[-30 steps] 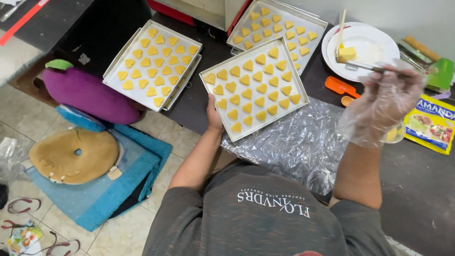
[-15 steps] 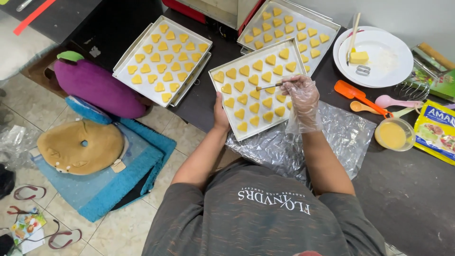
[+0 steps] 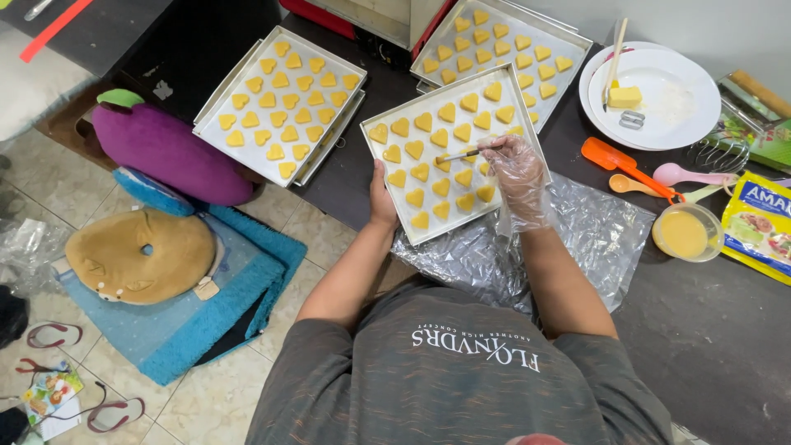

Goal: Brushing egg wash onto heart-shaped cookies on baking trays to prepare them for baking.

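Change: since a second ago the right hand (image 3: 517, 169) has come off the far-right dishes and now sits over the middle tray (image 3: 394, 216); the left hand (image 3: 381, 198) stays on that tray's near-left rim.
Right hand: wrapped in a clear plastic glove, fingertips pressed together, pinching the end of a thin brush (image 3: 461, 154).
Brush: long axis runs almost level across the tray, tip pointing to the person's left, away from the fingers, and resting at a cookie (image 3: 442, 163) in the middle rows.
Left hand: bare, thumb lying on the tray's edge; the other fingers are tucked under the rim, so whether they are spread cannot be told.
Near: crinkled clear plastic sheet (image 3: 577, 239), one, just under the right wrist, running beneath the tray's near corner.
Right of the fingers: one small cup of yellow wash (image 3: 682, 234), one orange spatula (image 3: 626, 165), one pink spoon (image 3: 688, 175), and a yellow packet (image 3: 758, 224) cut off by the frame.
Trays: three in view, each carrying yellow heart-shaped cookies; left tray (image 3: 216, 97) holds about twenty-one, far tray (image 3: 568, 51) is partly covered by the middle one.
Middle tray count: roughly twenty hearts, several hidden by the gloved hand.
Far right: one white plate (image 3: 684, 124) with a butter block (image 3: 624, 96) and a pale stick.
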